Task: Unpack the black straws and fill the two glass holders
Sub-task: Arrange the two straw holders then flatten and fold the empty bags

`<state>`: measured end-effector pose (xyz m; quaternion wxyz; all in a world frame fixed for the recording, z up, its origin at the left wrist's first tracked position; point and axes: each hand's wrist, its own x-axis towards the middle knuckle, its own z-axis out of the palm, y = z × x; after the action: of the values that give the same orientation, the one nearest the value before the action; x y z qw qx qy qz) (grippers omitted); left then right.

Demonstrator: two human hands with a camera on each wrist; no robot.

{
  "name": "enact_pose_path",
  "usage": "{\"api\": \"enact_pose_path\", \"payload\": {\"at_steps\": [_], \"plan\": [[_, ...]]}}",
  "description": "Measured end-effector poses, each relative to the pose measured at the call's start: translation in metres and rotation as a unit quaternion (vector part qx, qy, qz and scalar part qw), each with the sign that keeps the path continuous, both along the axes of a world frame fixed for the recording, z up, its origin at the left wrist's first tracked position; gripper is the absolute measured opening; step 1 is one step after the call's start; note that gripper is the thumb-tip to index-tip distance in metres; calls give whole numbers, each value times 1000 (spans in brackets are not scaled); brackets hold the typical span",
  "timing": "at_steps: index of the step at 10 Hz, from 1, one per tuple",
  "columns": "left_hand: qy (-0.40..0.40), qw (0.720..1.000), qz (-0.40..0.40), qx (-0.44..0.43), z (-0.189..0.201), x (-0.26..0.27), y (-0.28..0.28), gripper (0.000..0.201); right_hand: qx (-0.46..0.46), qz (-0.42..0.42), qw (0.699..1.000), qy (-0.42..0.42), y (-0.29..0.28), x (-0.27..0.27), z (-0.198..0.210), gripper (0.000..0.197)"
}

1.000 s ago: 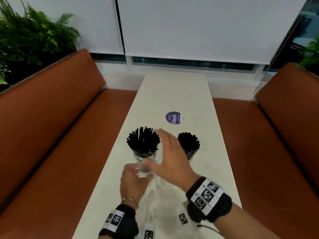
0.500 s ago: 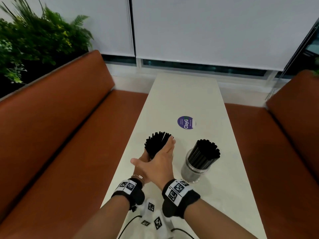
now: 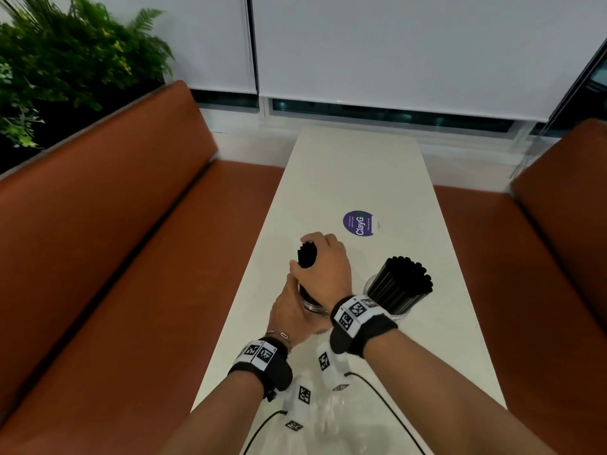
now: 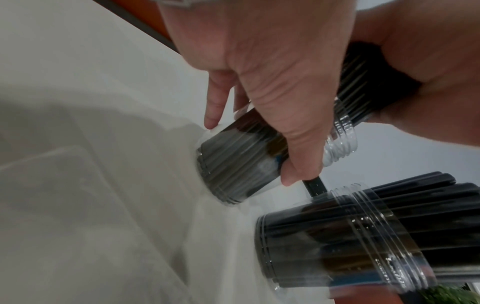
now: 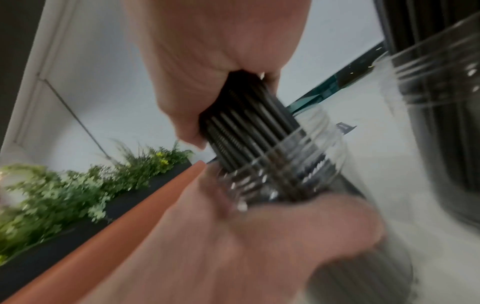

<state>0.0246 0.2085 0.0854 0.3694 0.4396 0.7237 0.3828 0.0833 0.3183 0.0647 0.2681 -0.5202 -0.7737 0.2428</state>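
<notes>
Left hand [image 4: 262, 67] grips tilted glass holder [image 4: 233, 164]; second holder [image 4: 337, 242] near, full of straws [image 4: 415, 205].

Long white table [image 3: 354, 178] with a purple sticker [image 3: 359, 223] on it, brown benches [image 3: 108, 244] either side, ferns [image 3: 62, 57] back left, blinds [image 3: 410, 50] down.

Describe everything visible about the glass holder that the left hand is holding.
The glass holder is a clear, ribbed jar with a threaded rim, packed with black straws that rise above its mouth. It stands on the white table, near its left edge, and seems slightly tilted. The left hand wraps its body, while the right hand bunches the straw tops in its grip. The second holder, also full, stands apart to its right.
</notes>
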Motion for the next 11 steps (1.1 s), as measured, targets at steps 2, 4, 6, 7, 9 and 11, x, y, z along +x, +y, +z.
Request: {"api": "enact_pose_path", "payload": {"at_steps": [2,4,6,7,9,11], "plan": [[-5,1000,-11,2,-15,-4,6,85,-52,103,991,68,22,36,15,30],[-2,1000,-1,15,-28,-5,14,85,-8,128,990,52,20,46,11,30],[7,1000,1,25,-47,-8,20,86,48,126,990,41,7,60,-2,46],[28,999,6,24,-57,-10,25,83,76,103,991,33,2,61,-4,66],[41,999,-8,24,-71,-12,30,73,177,143,966,-125,-11,43,15,99],[68,998,17,5,-101,-15,45,101,194,162,943,-217,-5,18,13,59]]}}
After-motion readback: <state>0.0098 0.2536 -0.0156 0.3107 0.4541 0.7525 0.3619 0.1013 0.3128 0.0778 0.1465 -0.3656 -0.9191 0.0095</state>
